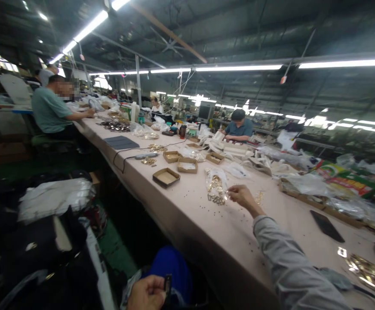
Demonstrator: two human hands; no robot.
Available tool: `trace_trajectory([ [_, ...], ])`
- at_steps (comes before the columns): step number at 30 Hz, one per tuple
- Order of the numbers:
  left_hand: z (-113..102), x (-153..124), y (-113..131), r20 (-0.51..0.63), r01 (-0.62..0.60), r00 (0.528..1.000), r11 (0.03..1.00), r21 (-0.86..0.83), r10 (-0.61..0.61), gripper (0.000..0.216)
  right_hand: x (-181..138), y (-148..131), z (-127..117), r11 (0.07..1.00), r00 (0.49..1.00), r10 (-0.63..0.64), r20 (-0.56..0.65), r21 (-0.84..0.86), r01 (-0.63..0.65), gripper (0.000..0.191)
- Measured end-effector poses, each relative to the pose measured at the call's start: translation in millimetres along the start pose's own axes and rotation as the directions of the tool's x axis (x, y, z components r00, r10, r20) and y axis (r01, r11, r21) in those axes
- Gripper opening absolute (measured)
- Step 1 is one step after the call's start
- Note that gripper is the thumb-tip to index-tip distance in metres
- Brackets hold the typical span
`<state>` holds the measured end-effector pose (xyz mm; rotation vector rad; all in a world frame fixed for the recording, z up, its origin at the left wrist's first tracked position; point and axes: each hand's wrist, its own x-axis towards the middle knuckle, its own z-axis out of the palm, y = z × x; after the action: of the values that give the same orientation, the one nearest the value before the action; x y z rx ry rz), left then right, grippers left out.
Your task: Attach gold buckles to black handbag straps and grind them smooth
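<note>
Low at the table's near edge, my left hand point(147, 293) is closed in a pinch on the end of a dark strap point(167, 283). My right hand point(241, 196) reaches over the table, thumb and fingers pinched at a small shiny piece point(227, 195); whether it is metal or plastic is unclear. Just left of those fingers lies a pile of gold metal fittings point(216, 184) on a clear plastic bag point(209, 173). More small gold pieces point(259, 197) are scattered beyond my right wrist. Blue cloth point(171, 269) shows beside my left hand.
Shallow cardboard boxes point(166, 177) stand left of the pile. A dark phone point(327, 225) and gold hardware point(370, 271) lie at right. Dark bags point(39, 245) are heaped at lower left. One co-worker point(50, 107) sits at left, another point(239, 125) across the table.
</note>
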<state>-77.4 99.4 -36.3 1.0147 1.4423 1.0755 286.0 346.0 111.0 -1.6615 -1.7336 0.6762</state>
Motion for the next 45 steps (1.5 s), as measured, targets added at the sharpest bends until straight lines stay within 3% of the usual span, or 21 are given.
trace_trajectory([
  [3, 8.4, -14.2, 16.9, -0.095, -0.012, 0.995, 1.0, -0.022, 0.009, 0.014, -47.1, -24.3, 27.4, 0.981, 0.996, -0.079, 0.043, 0.181, 0.07, 0.034],
  [5, 14.3, -18.2, 24.3, -0.161, 0.039, 0.986, 0.996, -0.08, -0.052, 0.014, -92.3, -38.0, 60.0, 0.935, 0.975, -0.155, 0.16, 0.343, 0.092, 0.033],
  [8, 20.0, -22.9, 26.7, -0.194, 0.062, 0.977, 0.992, -0.113, -0.083, 0.015, -166.0, -54.1, 116.2, 0.805, 0.911, -0.2, 0.361, 0.591, -0.057, 0.025],
  [10, 21.6, -26.5, 25.2, -0.184, 0.046, 0.98, 0.992, -0.122, -0.068, 0.014, -201.4, -59.5, 149.2, 0.747, 0.893, -0.194, 0.407, 0.652, -0.135, 0.023],
  [13, 22.5, -31.2, 23.7, -0.159, 0.01, 0.987, 0.992, -0.128, -0.03, 0.015, -223.2, -62.0, 178.0, 0.722, 0.901, -0.162, 0.402, 0.671, -0.17, 0.024],
  [17, 23.3, -37.2, 26.1, -0.164, -0.027, 0.986, 0.992, -0.127, 0.006, 0.013, -223.7, -66.8, 181.7, 0.79, 0.93, -0.113, 0.349, 0.6, -0.13, 0.019],
  [22, 22.6, -42.8, 24.3, -0.133, -0.069, 0.99, 0.988, -0.14, 0.05, 0.017, -225.8, -74.1, 175.8, 0.82, 0.921, -0.141, 0.363, 0.564, -0.097, 0.019],
  [30, 22.8, -48.4, 28.0, -0.075, -0.082, 0.995, 0.981, -0.176, 0.07, 0.018, -230.6, -68.7, 170.6, 0.702, 0.873, -0.086, 0.48, 0.652, -0.289, 0.026],
  [38, 22.3, -51.3, 31.5, -0.083, -0.072, 0.995, 0.985, -0.159, 0.059, 0.016, -239.8, -68.2, 180.3, 0.854, 0.94, -0.077, 0.333, 0.508, -0.11, 0.02],
  [41, 25.4, -57.7, 36.8, -0.108, -0.068, 0.992, 0.996, -0.061, 0.061, 0.015, -244.3, -69.9, 185.3, 0.906, 0.965, -0.046, 0.257, 0.417, -0.068, 0.02],
  [45, 38.8, -70.9, 42.0, -0.206, -0.13, 0.962, 0.963, 0.234, 0.18, 0.02, -247.5, -73.2, 189.3, 0.938, 0.983, -0.046, 0.176, 0.347, -0.018, 0.019],
])
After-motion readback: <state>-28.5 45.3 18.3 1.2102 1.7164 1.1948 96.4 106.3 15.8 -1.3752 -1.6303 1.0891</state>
